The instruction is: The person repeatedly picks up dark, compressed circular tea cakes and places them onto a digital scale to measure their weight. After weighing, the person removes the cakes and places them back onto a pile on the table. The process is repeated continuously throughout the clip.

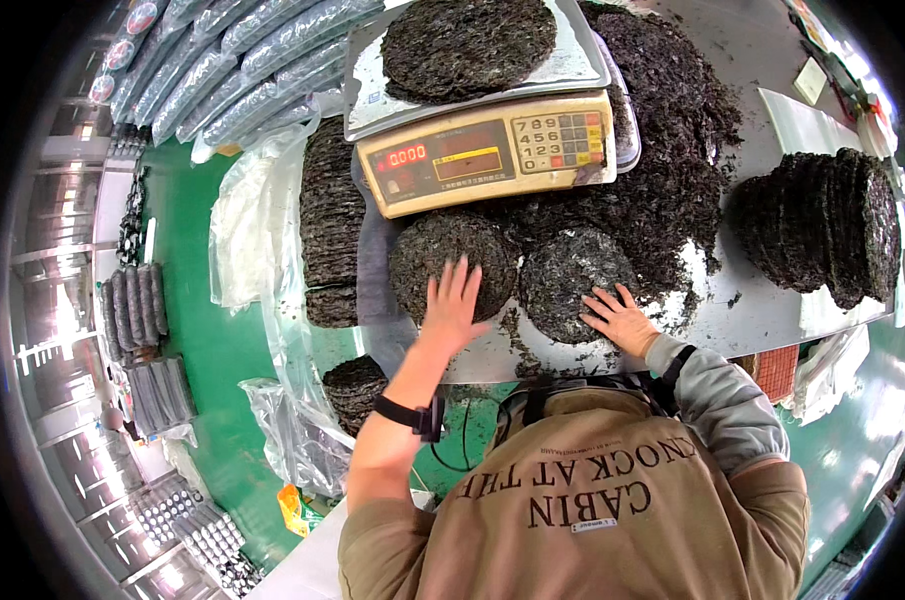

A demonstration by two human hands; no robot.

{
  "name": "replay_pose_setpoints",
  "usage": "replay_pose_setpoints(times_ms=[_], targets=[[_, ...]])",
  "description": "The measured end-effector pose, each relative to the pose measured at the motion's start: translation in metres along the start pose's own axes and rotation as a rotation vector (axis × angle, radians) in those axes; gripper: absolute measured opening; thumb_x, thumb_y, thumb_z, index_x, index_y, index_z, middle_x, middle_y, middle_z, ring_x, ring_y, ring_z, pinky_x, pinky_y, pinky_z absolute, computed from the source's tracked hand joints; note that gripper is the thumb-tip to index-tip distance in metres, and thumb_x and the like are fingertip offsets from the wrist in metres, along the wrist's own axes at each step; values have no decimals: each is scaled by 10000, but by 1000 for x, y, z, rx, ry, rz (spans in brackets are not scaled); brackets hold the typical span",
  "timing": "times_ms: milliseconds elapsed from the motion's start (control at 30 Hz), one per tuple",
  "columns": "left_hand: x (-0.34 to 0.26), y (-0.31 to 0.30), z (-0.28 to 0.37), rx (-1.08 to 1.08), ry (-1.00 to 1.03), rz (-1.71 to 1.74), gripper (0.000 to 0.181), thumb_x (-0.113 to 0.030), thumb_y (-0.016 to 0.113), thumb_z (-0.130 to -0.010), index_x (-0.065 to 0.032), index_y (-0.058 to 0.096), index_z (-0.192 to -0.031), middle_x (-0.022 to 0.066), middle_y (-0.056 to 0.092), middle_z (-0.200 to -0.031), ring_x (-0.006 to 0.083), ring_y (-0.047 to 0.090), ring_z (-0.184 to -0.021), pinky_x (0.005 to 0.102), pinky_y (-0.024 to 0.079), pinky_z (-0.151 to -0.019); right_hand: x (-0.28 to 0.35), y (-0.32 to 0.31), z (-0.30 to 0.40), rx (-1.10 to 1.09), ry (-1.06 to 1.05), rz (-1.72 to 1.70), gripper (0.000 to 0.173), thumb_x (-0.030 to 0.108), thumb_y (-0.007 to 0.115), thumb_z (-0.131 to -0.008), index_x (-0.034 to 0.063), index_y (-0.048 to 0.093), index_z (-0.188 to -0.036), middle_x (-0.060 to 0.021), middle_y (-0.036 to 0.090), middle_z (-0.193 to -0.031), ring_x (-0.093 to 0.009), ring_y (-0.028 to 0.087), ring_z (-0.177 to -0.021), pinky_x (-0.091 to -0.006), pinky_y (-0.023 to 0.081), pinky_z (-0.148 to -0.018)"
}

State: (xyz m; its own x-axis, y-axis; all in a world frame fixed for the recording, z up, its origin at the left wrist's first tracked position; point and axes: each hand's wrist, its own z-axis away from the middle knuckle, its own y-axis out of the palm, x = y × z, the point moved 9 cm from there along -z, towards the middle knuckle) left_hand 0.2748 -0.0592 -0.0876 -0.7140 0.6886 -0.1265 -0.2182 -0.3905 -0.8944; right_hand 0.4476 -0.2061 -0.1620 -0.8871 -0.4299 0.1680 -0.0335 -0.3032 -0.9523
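My left hand [451, 304] lies over the lower part of a round, dark dried seaweed cake [452, 240], fingers spread and slightly blurred. Whether it presses on the cake or hovers just above it, I cannot tell. To the right, a second round seaweed cake [572, 277], with a paler, glossier surface, sits on the metal table [482, 360]. The spread fingers of my right hand [619, 321] rest on its right edge. Beyond both cakes stands a cream electronic scale [490, 154] with lit red digits. A third seaweed cake [467, 45] lies on its pan.
Loose dried seaweed [662, 150] is heaped behind and right of the scale. A stack of seaweed cakes [820, 225] lies on its side at the right. Another row of cakes [332, 210] lies in clear plastic at the left. Long plastic-wrapped rolls [272, 67] are piled beyond.
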Motion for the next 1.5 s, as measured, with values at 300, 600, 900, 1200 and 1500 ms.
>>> replay_pose_setpoints(times_ms=[300, 600, 900, 1200, 1500], targets=[[17, 25, 13, -10, 41, 25, 625, -148, 561, -784, -77, 278, -1337, 81, 264, -1402, 256, 264, -1287, 395, 249, -1042, -7, -23, -4, -57, -100, -126, 503, 83, 557, -726, 153, 454, -1214, -102, 359, -1327, -278, 276, -1268, -524, 156, -1041], [30, -91, 57, -796, 90, 65, 404, 45, 532, -702, 6, 483, -1101, 132, 556, -1106, 278, 535, -1031, 371, 429, -908, -1, -17, -6, -97, -113, 8, 445, 105, 491, -774, 120, 448, -1216, -96, 318, -1365, -279, 242, -1292, -536, 121, -1057], [51, -109, 75, -820, 55, 239, 447, 80, 514, -676, -5, 502, -1114, 147, 564, -1106, 302, 556, -988, 370, 445, -862, -8, -27, 2, -143, -138, -7, 436, 91, 482, -774, 85, 454, -1210, -87, 388, -1326, -245, 302, -1270, -497, 144, -1072], [55, -140, 110, -1032, 15, 248, 377, 67, 511, -710, 22, 532, -1083, 156, 609, -1012, 302, 603, -886, 344, 482, -787, -60, -138, 20, -611, 91, -377, 422, 31, 585, -601, 53, 560, -1021, -99, 594, -1055, -257, 556, -1012, -395, 421, -924], [58, -131, 83, -940, -127, 1907, 379, -2, 487, -809, 43, 444, -1183, 104, 545, -1106, 188, 534, -999, 305, 417, -871, -112, -154, 39, -789, 446, -1955, 329, 70, 480, -856, 1, 452, -1176, -58, 563, -1070, -130, 549, -923, -281, 457, -818]])
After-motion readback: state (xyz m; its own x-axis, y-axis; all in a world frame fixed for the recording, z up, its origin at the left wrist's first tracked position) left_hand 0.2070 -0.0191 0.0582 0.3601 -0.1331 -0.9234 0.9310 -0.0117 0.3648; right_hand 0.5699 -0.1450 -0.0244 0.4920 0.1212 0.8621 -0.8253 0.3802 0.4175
